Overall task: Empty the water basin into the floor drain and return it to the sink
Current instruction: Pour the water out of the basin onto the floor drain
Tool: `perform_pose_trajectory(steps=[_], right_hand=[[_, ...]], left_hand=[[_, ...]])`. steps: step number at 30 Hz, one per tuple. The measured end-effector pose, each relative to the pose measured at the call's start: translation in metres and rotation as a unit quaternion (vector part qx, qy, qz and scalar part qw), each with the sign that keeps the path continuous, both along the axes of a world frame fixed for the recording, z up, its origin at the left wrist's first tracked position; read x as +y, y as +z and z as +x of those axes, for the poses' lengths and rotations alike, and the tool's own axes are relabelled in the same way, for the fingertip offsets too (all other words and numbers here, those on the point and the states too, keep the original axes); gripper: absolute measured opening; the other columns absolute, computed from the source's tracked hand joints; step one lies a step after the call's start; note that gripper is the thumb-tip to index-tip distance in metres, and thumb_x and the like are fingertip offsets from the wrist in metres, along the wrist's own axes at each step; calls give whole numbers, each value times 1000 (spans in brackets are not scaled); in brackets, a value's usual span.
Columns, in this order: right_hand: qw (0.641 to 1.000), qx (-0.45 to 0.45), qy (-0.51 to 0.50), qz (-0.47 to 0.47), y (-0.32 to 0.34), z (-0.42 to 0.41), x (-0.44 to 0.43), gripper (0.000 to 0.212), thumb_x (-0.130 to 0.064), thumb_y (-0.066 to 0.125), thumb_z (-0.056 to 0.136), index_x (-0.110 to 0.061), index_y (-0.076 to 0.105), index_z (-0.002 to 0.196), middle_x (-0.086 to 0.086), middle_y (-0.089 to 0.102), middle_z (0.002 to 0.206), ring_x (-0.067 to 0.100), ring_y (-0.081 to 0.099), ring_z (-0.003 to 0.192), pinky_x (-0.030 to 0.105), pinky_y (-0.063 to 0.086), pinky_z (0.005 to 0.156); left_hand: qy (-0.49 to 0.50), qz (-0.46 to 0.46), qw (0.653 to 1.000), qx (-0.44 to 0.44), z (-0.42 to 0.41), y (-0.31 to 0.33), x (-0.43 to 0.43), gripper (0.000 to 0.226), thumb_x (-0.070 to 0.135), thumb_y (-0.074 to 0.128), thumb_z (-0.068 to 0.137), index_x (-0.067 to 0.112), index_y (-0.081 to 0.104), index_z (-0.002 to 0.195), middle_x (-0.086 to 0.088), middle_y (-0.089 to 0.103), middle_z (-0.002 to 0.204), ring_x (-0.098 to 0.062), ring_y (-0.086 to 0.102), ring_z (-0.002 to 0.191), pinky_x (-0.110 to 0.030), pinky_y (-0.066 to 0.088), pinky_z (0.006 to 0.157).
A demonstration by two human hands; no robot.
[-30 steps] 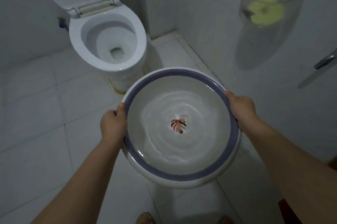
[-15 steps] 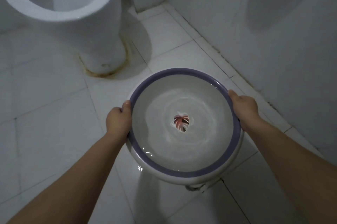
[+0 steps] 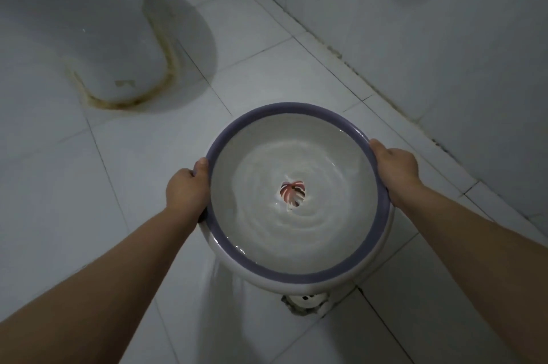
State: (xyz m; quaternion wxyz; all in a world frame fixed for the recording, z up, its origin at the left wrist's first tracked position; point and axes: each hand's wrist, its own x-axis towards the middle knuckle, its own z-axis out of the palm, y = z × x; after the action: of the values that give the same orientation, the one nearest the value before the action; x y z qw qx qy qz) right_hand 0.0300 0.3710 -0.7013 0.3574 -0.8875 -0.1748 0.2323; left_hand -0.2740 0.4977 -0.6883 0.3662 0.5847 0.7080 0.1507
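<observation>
Lower now, the basin (image 3: 298,194) is hanging over the floor drain (image 3: 307,301), hiding most of it, with water rippling inside. Left hand (image 3: 186,193) and right hand (image 3: 396,169) are clamping opposite rims. Behind left, the toilet base (image 3: 98,37) is standing near the wall (image 3: 444,37).

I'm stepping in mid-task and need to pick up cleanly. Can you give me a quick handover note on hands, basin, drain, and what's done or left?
Left hand: shut on the basin's left rim.
Right hand: shut on the right rim.
Water basin: white with a purple rim, held above the tiled floor, still holding rippling water.
Floor drain: just below the basin's near edge, partly hidden by it. The toilet base stands at upper left.
Done: basin carried to the drain.
Left: tip the water into the drain, then return the basin to the sink, which is out of view.
</observation>
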Motion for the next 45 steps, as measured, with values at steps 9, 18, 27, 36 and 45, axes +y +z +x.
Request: perform_pose_trajectory(steps=[9,18,27,36,45], right_hand=[[999,-28,13,22,-14,5,-16,50,-48,48,83,-4,55,62,11,53,61,24,49,57,29,35,50],[999,-24,15,22,-14,8,-28,48,-48,48,83,-4,55,65,14,53,65,24,48,59,27,35,49],[999,-32,12,30,-13,12,-30,47,-49,46,82,-7,51,62,7,48,56,21,43,51,28,35,49],[999,-42,11,26,-15,10,-26,48,-49,46,82,-9,46,55,6,44,54,21,41,50,28,35,48],[998,-51,25,23,-16,7,-25,49,-49,45,84,-6,50,62,8,47,57,22,44,53,28,35,49]], left_hand=[[-4,-27,999,-21,2,-15,-19,53,47,30,95,0,52,84,-8,50,69,-26,49,69,-34,38,62],[4,-51,998,-37,6,-14,-34,50,45,29,95,0,51,89,-9,50,70,-26,49,69,-36,39,64],[-5,-40,999,-33,12,-17,-32,61,46,29,95,-8,57,105,-23,58,96,-40,56,94,-42,45,79],[10,-48,998,-47,11,-20,-31,50,45,30,96,0,50,90,-14,52,80,-30,50,81,-38,39,69],[5,-48,997,-52,6,-18,-31,49,44,30,96,0,50,87,-13,50,76,-29,50,76,-38,39,68]])
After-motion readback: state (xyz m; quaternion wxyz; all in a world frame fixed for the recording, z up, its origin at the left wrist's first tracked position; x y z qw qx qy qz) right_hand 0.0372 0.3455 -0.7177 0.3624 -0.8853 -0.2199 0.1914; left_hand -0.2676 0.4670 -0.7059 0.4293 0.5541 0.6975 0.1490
